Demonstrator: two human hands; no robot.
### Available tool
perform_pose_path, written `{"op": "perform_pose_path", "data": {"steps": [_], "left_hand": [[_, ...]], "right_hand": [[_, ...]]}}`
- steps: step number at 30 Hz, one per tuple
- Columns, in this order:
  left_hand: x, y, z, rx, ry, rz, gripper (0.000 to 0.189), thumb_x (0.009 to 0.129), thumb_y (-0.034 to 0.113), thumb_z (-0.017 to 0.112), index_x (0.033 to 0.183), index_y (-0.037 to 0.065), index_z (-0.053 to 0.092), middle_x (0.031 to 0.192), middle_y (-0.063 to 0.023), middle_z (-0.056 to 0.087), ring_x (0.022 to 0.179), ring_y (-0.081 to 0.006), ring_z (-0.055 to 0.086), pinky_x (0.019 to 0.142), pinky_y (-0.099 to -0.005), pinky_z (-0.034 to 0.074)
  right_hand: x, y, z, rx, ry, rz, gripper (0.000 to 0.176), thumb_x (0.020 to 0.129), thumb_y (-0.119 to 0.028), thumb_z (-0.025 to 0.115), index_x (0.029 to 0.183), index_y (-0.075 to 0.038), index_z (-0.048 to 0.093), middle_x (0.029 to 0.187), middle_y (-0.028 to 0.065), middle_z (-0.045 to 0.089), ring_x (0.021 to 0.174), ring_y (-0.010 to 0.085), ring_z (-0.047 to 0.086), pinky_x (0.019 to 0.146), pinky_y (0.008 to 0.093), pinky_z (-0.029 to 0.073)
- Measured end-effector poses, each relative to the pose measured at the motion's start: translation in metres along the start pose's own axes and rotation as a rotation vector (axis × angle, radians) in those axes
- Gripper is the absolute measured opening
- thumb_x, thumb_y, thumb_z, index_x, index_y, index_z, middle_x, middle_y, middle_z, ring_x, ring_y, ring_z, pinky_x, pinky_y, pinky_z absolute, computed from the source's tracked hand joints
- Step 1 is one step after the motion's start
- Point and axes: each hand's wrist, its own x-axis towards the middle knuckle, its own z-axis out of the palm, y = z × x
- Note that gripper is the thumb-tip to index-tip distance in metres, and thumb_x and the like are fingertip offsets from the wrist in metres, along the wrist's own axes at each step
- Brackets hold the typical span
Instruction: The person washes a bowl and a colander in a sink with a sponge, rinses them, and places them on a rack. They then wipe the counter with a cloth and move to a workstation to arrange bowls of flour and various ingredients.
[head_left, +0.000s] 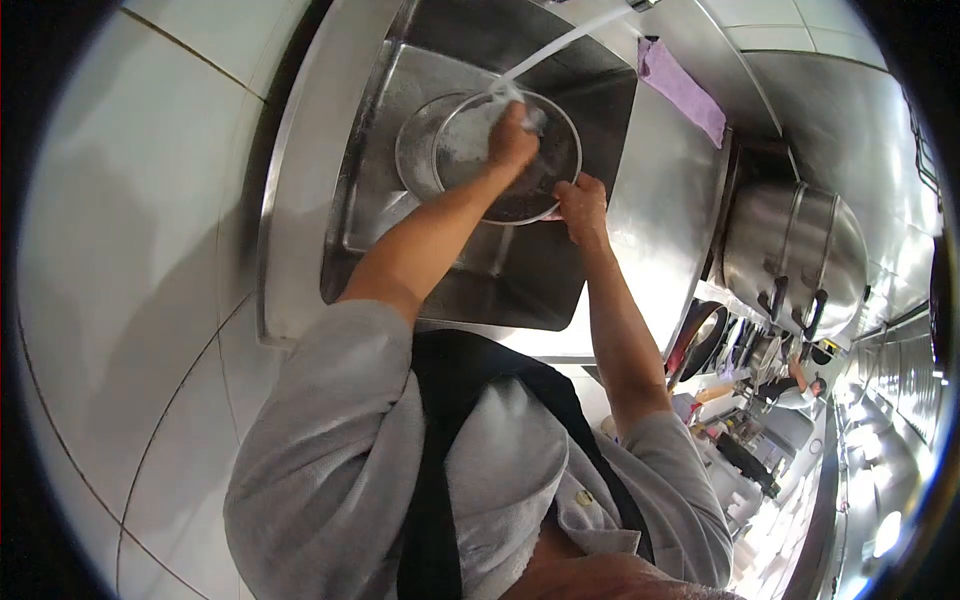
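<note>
A round metal bowl (468, 160) is held tilted inside the steel sink (400, 95), with water running into it from the tap (643, 4). My right hand (582, 207) grips its rim at the lower right, thumb over the edge. Inside the bowl, my left hand (512, 140) is closed, right under the stream; what its fingers hold, if anything, I cannot tell. Another round metal vessel (414, 150) lies in the sink, partly covered by the bowl. Splashing water whitens the area around my left fingers.
A purple cloth (682, 92) hangs at the right edge of the sink counter (660, 190). Farther right stands a large steel pot (780, 250) with black handles. Pans (703, 340) and utensils line the way behind it. Another person (795, 390) is in the background. White tiled wall (120, 250) borders the left.
</note>
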Motion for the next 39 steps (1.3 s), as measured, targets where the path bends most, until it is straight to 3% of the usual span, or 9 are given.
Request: {"op": "perform_pose_path", "data": {"steps": [8,15,16,20,23,28,30,36,39], "left_hand": [[0.009,0.004,0.015,-0.071,0.119,-0.052,0.031,0.069,0.004,0.056,0.1,0.005,0.056,0.099,-0.0205,0.061,0.097,-0.0391,0.057,0.083,-0.0424,0.045],[-0.039,-0.017,-0.044,0.739,-0.568,0.254,0.038,0.08,0.004,0.051,0.117,0.011,0.056,0.115,-0.0158,0.057,0.107,-0.0334,0.056,0.089,-0.0448,0.045],[-0.024,-0.002,-0.05,0.714,-0.499,-0.022,0.038,0.079,0.005,0.054,0.117,0.012,0.056,0.117,-0.0147,0.057,0.107,-0.0335,0.055,0.089,-0.0451,0.045],[0.021,-0.03,-0.001,0.492,0.144,0.341,0.045,0.07,0.01,0.066,0.112,0.008,0.052,0.11,-0.0196,0.055,0.102,-0.0386,0.054,0.084,-0.0474,0.044],[0.006,-0.016,0.026,-0.016,0.03,0.569,0.046,0.063,0.006,0.066,0.107,0.007,0.052,0.107,-0.0212,0.054,0.107,-0.0408,0.048,0.088,-0.0467,0.04],[0.002,-0.071,-0.001,0.365,-0.448,0.432,0.034,0.072,0.009,0.061,0.106,0.006,0.053,0.112,-0.0231,0.054,0.107,-0.0387,0.052,0.085,-0.0454,0.045],[0.047,-0.072,-0.009,0.132,-0.376,0.142,0.029,0.076,0.006,0.056,0.105,0.006,0.054,0.115,-0.0237,0.052,0.103,-0.0401,0.053,0.082,-0.0461,0.046],[0.021,-0.031,0.026,0.15,-0.001,0.555,0.036,0.078,0.013,0.058,0.112,0.005,0.047,0.1,-0.0205,0.059,0.092,-0.0378,0.058,0.078,-0.0463,0.044],[-0.006,0.001,-0.007,0.148,-0.687,0.058,0.046,0.076,0.008,0.056,0.12,0.003,0.043,0.104,-0.0243,0.057,0.097,-0.0407,0.056,0.082,-0.0457,0.043]], "right_hand": [[0.009,0.0,-0.001,-0.179,0.056,-0.044,0.016,0.069,-0.001,0.052,0.08,0.009,0.06,0.068,0.0121,0.06,0.054,0.0222,0.062,0.049,0.0328,0.058],[0.051,0.023,-0.024,-0.132,0.109,-0.191,0.015,0.068,-0.004,0.054,0.078,0.007,0.059,0.066,0.0123,0.06,0.053,0.0209,0.06,0.046,0.0355,0.055],[0.028,0.002,-0.015,-0.103,0.101,-0.123,0.015,0.069,-0.003,0.053,0.078,0.007,0.06,0.067,0.0124,0.06,0.053,0.0209,0.06,0.046,0.0352,0.055],[0.01,-0.008,0.016,0.005,0.085,-0.062,0.014,0.069,-0.003,0.054,0.078,0.007,0.059,0.069,0.0143,0.06,0.054,0.022,0.061,0.048,0.0337,0.057],[0.043,0.013,0.011,0.025,0.119,-0.096,0.013,0.068,-0.002,0.054,0.077,0.006,0.059,0.07,0.0131,0.06,0.055,0.0212,0.061,0.048,0.0342,0.056],[0.064,0.019,-0.023,-0.042,0.131,-0.171,0.014,0.069,-0.003,0.054,0.077,0.005,0.062,0.067,0.0135,0.062,0.055,0.0211,0.061,0.049,0.0342,0.051],[0.055,0.019,-0.014,-0.154,0.162,-0.195,0.018,0.07,-0.003,0.053,0.08,0.008,0.063,0.067,0.0164,0.062,0.056,0.0226,0.062,0.048,0.0335,0.052],[0.053,0.0,0.014,0.083,0.069,-0.063,0.019,0.07,-0.001,0.054,0.085,0.008,0.06,0.076,0.016,0.063,0.061,0.0235,0.064,0.051,0.0355,0.058],[0.071,-0.01,-0.005,0.183,0.012,-0.005,0.018,0.072,-0.004,0.056,0.086,0.006,0.06,0.075,0.0136,0.061,0.059,0.0234,0.061,0.053,0.037,0.058]]}}
